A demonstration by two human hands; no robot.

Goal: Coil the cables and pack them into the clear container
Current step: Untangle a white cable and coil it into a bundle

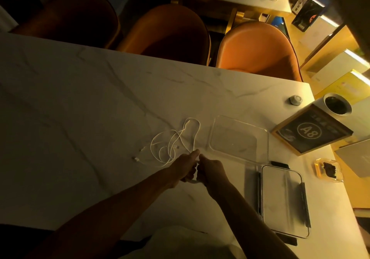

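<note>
Thin white cables (172,142) lie in loose tangled loops on the marble table (80,98), with small plugs at the left end. Just right of them stands the clear container (239,138), open and with nothing in it. Its clear lid (284,200) with dark clasps lies nearer me, to the right. My left hand (185,166) and my right hand (211,168) are close together at the near end of the tangle. Both pinch a short white loop of cable that curves between and below them.
A wooden-framed sign reading A8 (312,131) and a white cup (334,104) stand right of the container. A small round knob (296,99) and an amber ashtray (328,170) sit near the right edge. Three orange chairs (258,48) line the far side.
</note>
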